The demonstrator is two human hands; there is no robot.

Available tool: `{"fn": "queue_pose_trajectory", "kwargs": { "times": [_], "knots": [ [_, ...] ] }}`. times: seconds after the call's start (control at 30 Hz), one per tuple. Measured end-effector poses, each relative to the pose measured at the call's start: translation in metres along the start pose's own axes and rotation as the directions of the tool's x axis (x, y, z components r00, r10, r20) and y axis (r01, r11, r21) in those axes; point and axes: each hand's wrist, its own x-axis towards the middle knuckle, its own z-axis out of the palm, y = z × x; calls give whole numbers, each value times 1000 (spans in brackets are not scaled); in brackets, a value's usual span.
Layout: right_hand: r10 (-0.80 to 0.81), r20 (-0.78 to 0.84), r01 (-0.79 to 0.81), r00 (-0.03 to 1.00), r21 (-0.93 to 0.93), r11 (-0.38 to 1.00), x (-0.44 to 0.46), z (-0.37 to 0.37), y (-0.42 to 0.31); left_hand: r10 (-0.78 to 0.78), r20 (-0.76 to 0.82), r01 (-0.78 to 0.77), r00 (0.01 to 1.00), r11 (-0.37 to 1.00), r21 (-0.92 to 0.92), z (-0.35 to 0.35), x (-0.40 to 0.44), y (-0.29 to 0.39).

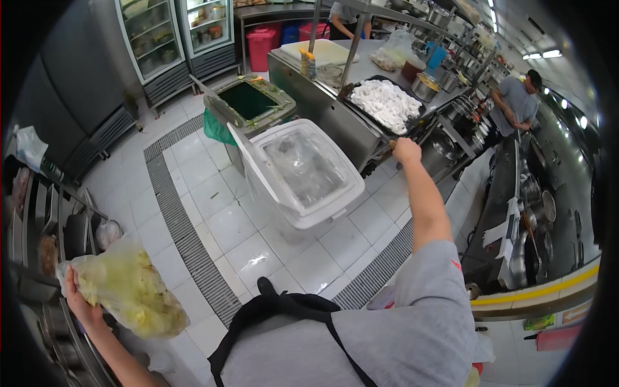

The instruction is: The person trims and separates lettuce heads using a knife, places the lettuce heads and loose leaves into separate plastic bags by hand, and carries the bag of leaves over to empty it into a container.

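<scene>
At the lower left, my left hand (82, 302) grips a clear plastic bag (132, 290) full of yellow-green leafy pieces, held above the floor. My right hand (406, 152) is stretched forward with its fingers closed, by the near corner of a black tray (418, 124). A small brownish bit shows at its fingers, too small to name. White, crumpled-looking pieces (385, 104) are heaped on that tray. Between my arms stands a white plastic bin (335, 205), with clear plastic visible inside its opening.
A grey-green waste bin (284, 106) with scraps on its rim stands behind the white one. Steel counters (361, 132) run along the right. A person (516, 103) stands at the far right, another (348, 22) at the back. Drain grates (174, 206) cross the tiled floor.
</scene>
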Motion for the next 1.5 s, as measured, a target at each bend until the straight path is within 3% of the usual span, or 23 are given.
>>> {"fn": "queue_pose_trajectory", "kwargs": {
  "times": [0.17, 0.33, 0.43, 0.47, 0.5, 0.53, 0.57, 0.6, 0.63, 0.67, 0.73, 0.77, 0.83, 0.87, 0.93, 1.03, 1.1, 1.17, 1.27, 1.33, 1.4, 1.43, 1.5],
  "knots": [
    [-2, 13, 4, 1000, -156, 988, 72, 2, -3, 15, 150, -16, 989, 1000, 7, 77, 95, 0],
    [-50, -110, 8, 993, -357, 934, 127, 25, -30, -36, 407, 24, 913, 999, 35, 251, 160, 17],
    [-64, -182, 10, 981, -285, 958, 158, 41, -65, -33, 489, 20, 872, 999, 32, 360, 169, 32],
    [-93, -237, 49, 967, -186, 981, 167, 36, -89, 4, 768, 32, 640, 999, -32, 375, 204, 34],
    [-131, -186, 145, 974, 64, 987, 171, 25, -121, 109, 516, -121, 850, 993, -10, 422, 178, 37],
    [-176, -145, 214, 974, 309, 927, 177, 14, -152, 106, 617, -109, 780, 993, -33, 445, 206, 36],
    [-268, -299, 391, 916, 520, 759, 198, 33, -184, 92, 758, -104, 646, 994, -31, 474, 215, 37],
    [-363, -119, 301, 924, 812, 500, 203, 22, -225, 94, 841, -73, 533, 995, -65, 502, 229, 36],
    [-389, 137, -45, 911, 970, 238, 186, -1, -270, 48, 849, -70, 525, 997, -13, 529, 261, 32],
    [-512, 233, -252, 827, 967, 34, 195, 6, -305, 49, 707, 53, 705, 991, -122, 569, 229, 27],
    [-718, 194, -522, 669, 810, -267, 184, -9, -362, -36, 814, 191, 580, 977, -93, 616, 252, 4],
    [-758, 167, -654, 631, 641, -403, 183, -14, -382, -27, 802, 209, 597, 970, -123, 639, 263, -14],
    [-696, -139, -658, 704, 241, -714, 210, 12, -418, -17, 806, 231, 592, 962, -149, 674, 278, -55],
    [-584, -114, -543, 803, 262, -798, 217, 8, -424, -8, 942, 360, 336, 925, -121, 691, 317, -91],
    [-315, -66, -277, 947, 330, -902, 228, -11, -427, -22, 924, 294, 381, 951, -99, 704, 352, -143],
    [-281, 45, -271, 959, 448, -852, 279, 25, -414, -151, 780, 203, 607, 979, 31, 709, 393, -214],
    [-279, -48, -212, 959, 531, -820, 321, 43, -405, -239, 781, -97, 577, 929, 356, 702, 449, -276],
    [-171, -64, -70, 983, 735, -675, 340, 24, -418, -622, 686, 24, 377, 747, 664, 697, 488, -327],
    [33, -168, 168, 985, 910, -380, 366, 20, -476, -582, 499, -198, 642, 503, 841, 705, 512, -351],
    [45, -244, 247, 969, 962, -116, 376, 38, -517, -600, 662, 78, 449, 764, 640, 713, 530, -372],
    [-11, -289, 287, 957, 955, -76, 392, 71, -555, -620, 702, 277, 350, 784, 555, 718, 540, -394],
    [-56, -297, 291, 953, 952, -99, 393, 74, -569, -598, 706, 227, 380, 800, 556, 714, 550, -420],
    [-116, -355, 374, 927, 872, 317, 400, 74, -584, -572, 599, 40, 560, 741, 670, 715, 567, -450]
  ]
}}
